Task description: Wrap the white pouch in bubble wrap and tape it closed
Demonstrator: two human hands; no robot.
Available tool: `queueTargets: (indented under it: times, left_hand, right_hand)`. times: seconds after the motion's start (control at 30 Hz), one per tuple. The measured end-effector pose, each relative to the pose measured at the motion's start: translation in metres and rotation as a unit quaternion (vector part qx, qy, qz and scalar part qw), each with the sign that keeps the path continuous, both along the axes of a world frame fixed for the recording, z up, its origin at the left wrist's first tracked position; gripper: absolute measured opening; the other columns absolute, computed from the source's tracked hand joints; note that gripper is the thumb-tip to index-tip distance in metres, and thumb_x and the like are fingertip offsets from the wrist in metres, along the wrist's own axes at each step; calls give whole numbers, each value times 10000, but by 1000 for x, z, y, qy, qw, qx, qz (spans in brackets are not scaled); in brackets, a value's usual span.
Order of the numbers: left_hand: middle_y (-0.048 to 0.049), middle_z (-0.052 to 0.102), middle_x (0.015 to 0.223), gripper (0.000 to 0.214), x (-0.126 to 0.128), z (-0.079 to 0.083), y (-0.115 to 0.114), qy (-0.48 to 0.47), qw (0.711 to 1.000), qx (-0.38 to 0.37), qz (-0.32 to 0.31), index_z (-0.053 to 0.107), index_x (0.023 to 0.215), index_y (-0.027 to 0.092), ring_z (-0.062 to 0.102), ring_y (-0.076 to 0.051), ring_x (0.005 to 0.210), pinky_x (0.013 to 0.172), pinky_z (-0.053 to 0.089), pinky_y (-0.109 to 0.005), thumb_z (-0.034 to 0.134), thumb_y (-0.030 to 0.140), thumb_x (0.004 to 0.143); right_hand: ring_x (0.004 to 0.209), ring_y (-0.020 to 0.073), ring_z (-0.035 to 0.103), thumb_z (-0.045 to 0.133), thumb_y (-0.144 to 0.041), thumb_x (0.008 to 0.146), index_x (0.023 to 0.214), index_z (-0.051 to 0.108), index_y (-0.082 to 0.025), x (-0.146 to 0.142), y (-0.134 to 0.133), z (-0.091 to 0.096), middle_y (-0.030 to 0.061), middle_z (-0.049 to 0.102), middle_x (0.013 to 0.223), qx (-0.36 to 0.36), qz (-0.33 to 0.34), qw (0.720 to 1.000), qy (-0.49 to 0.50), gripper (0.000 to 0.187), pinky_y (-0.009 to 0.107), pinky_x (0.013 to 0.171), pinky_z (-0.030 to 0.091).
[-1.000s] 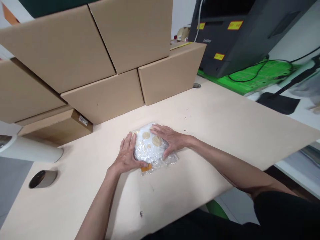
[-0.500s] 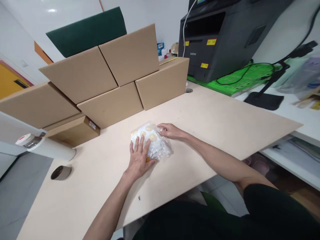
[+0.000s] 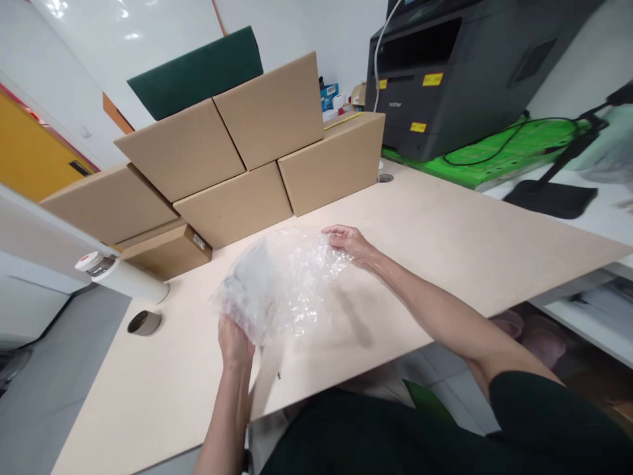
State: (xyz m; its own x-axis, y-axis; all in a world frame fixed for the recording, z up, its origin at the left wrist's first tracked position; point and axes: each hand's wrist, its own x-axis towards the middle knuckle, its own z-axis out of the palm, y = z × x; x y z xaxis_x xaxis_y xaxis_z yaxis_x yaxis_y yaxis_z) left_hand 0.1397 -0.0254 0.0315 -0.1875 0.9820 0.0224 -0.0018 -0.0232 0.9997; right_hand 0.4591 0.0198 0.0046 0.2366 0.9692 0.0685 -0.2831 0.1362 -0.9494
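Note:
A sheet of clear bubble wrap (image 3: 301, 284) is spread out between my two hands above the table. At its left side a pale, greyish-white item (image 3: 252, 280) shows blurred through the plastic. My left hand (image 3: 236, 340) grips this wrapped end from below, its fingers mostly hidden by the film. My right hand (image 3: 349, 243) pinches the upper right edge of the wrap, with the fingers bent together. Light glints off the crumpled bubbles.
Several cardboard boxes (image 3: 232, 204) are stacked behind, a dark green box (image 3: 198, 76) on top. A white bottle (image 3: 131, 280) and a brown cup (image 3: 144, 322) stand on the table (image 3: 188, 396) at left. A dark printer (image 3: 420, 92) is at the back right.
The wrapped item has come off the table and moved left, flipped or tilted with my left hand now beneath it. The bubble wrap is drawn out wide toward my right hand.

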Motion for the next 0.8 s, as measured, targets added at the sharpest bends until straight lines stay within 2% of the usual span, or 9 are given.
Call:
queueTargets:
  times: [0.1, 0.2, 0.33, 0.4, 0.5, 0.57, 0.6, 0.67, 0.8]
  left_hand:
    - [-67, 706, 1166, 436, -9, -12, -10, -100, 991, -71, 51, 617, 1224, 241, 650, -235, 1130, 902, 575, -360, 537, 511, 891]
    - [-68, 695, 1169, 437, -15, -23, -18, -81, 993, -56, 68, 546, 1277, 262, 674, -226, 1076, 841, 596, -353, 559, 411, 867]
    - [-167, 361, 1530, 830, -25, -29, -34, 84, 989, 20, 118, 62, 1513, 302, 552, -267, 1270, 931, 553, -441, 570, 377, 861]
    - [-194, 121, 1609, 930, -32, -30, -42, 240, 959, 81, 129, -83, 1522, 292, 379, -295, 1414, 1036, 469, -499, 573, 353, 866]
    - [-144, 2, 1629, 762, -41, -31, -47, 457, 856, 223, 94, 256, 1504, 251, 123, -352, 1501, 1141, 304, -573, 607, 259, 828]
    - [-118, 259, 1583, 477, -45, -33, -46, 514, 807, 288, 29, 585, 1278, 235, 198, -378, 1477, 1152, 257, -590, 632, 224, 804]
    - [-113, 445, 1478, 336, -47, -34, -45, 512, 808, 292, 4, 673, 1141, 233, 327, -367, 1424, 1142, 280, -576, 635, 230, 808]
    - [-94, 686, 1159, 184, -48, -34, -44, 460, 856, 236, 5, 732, 971, 228, 573, -308, 1207, 1069, 396, -509, 619, 289, 839]
    - [-67, 718, 887, 272, -54, -28, -44, 203, 963, 80, 158, 692, 892, 179, 688, -230, 873, 837, 545, -395, 600, 432, 851]
  right_hand:
    - [560, 83, 437, 723, -263, 526, 867, 683, -167, 1, 0, 0, -57, 496, 610, -1, -24, 1000, -10, 356, 250, 568, 389]
    - [568, 94, 454, 700, -280, 548, 871, 688, -167, 4, 1, -2, -40, 528, 632, 10, -40, 998, -43, 342, 258, 574, 392]
    - [603, 117, 493, 630, -286, 611, 846, 697, -157, 17, 2, -4, -3, 597, 687, 61, -73, 982, -161, 277, 277, 608, 397]
    - [628, 131, 512, 595, -287, 639, 833, 703, -157, 26, 4, -6, 9, 622, 704, 80, -101, 969, -213, 258, 286, 633, 406]
    - [672, 151, 544, 582, -295, 672, 827, 711, -166, 36, 8, -10, 21, 659, 739, 88, -140, 951, -263, 240, 296, 667, 424]
    - [713, 166, 575, 583, -293, 683, 823, 716, -171, 40, 10, -13, 32, 686, 791, 92, -161, 940, -287, 229, 307, 697, 440]
    - [736, 174, 589, 580, -289, 685, 821, 718, -172, 42, 11, -14, 39, 697, 820, 94, -170, 936, -295, 226, 313, 712, 448]
    - [786, 192, 611, 567, -278, 690, 823, 720, -175, 45, 12, -16, 55, 711, 877, 95, -186, 928, -308, 228, 326, 736, 460]
    - [884, 225, 619, 543, -250, 705, 842, 723, -196, 51, 13, -18, 61, 719, 927, 93, -222, 903, -355, 233, 374, 818, 472]
